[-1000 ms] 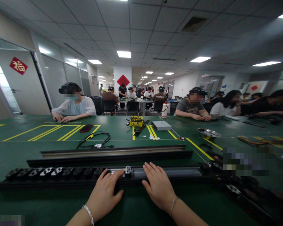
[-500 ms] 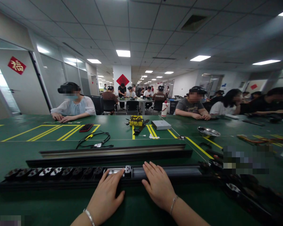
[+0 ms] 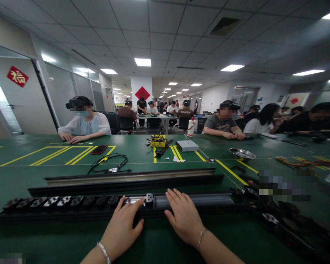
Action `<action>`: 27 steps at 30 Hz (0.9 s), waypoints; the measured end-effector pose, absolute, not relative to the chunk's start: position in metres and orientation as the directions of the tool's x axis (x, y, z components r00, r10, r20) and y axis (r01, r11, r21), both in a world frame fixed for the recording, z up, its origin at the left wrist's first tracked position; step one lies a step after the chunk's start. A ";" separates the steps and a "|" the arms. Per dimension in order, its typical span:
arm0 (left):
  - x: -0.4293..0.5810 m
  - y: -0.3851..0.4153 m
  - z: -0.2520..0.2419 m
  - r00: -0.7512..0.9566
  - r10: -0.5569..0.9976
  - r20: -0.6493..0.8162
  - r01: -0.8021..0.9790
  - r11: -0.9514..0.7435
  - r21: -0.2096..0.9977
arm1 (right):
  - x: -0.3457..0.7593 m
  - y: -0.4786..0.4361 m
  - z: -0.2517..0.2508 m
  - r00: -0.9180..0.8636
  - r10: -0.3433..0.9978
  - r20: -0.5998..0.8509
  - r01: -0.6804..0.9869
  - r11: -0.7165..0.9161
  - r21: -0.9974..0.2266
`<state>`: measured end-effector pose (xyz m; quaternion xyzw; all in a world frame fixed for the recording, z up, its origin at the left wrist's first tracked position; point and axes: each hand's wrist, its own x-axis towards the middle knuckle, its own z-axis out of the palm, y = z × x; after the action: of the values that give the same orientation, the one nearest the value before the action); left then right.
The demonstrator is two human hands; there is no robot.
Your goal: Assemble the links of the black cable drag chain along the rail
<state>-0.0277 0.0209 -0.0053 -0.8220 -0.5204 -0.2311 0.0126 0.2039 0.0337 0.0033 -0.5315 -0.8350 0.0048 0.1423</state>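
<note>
A long black channel (image 3: 79,217) lies across the table in front of me, its left half filled with a row of black and silver socket-like modules (image 3: 64,201). My left hand (image 3: 123,225) rests on the channel with fingers spread, the index fingertip beside a single silver-topped module (image 3: 149,198). To the right of that module, my right hand (image 3: 183,216) lies with fingers stretched out over the bare grey stretch of the channel (image 3: 214,200). Neither hand is closed around anything. The undersides of the fingers are hidden.
Another long black rail (image 3: 132,179) lies just behind. Dark parts (image 3: 280,223) are heaped at right, near a metal bowl (image 3: 242,154). Farther back are a black cable (image 3: 108,161), a phone (image 3: 99,149), a yellow object with wires (image 3: 158,140) and a grey box (image 3: 187,146). People sit opposite.
The view has shifted very slightly. Both hands keep nearly the same place on the channel, and the modules look unmoved.
</note>
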 end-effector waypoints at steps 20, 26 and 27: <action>-0.025 0.019 -0.001 0.344 0.863 0.369 0.874 -0.439 0.211 | 0.204 0.034 0.002 -0.389 0.892 0.228 0.886 0.431 -0.173; -0.023 0.018 0.001 0.347 0.867 0.358 0.872 -0.438 0.217 | 0.204 0.034 0.003 -0.393 0.891 0.227 0.889 0.431 -0.156; -0.024 0.019 0.000 0.348 0.866 0.359 0.872 -0.440 0.215 | 0.204 0.034 0.004 -0.393 0.891 0.227 0.888 0.432 -0.157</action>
<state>-0.0235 0.0186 -0.0001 -0.8210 -0.5293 -0.2140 0.0070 0.2038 0.0341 0.0036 -0.5329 -0.8346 0.0052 0.1395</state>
